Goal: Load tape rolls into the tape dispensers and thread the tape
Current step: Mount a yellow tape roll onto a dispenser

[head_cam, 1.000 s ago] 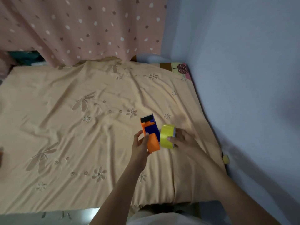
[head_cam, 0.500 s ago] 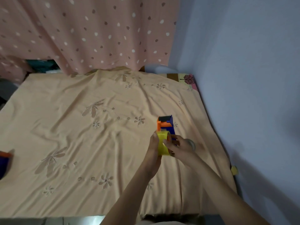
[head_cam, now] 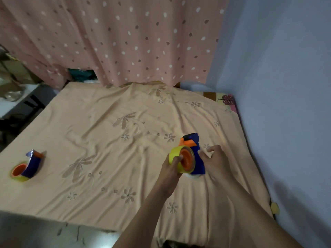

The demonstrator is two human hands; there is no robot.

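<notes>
Both hands (head_cam: pixel 193 161) on yellow-rolled dispenser (head_cam: pixel 189 156) near sheet's (head_cam: pixel 107 140) right edge

Home bedroom, bed (head_cam: pixel 111 176) with floral peach sheet, pink dotted curtain (head_cam: pixel 114 38)

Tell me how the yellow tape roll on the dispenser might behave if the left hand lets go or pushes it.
The yellow tape roll sits on the dispenser's orange hub, so it would probably spin rather than roll away. It looks like a rigid ring, probably light. The soft wrinkled bedsheet would likely slow anything that drops. The left hand grips its rim.
</notes>
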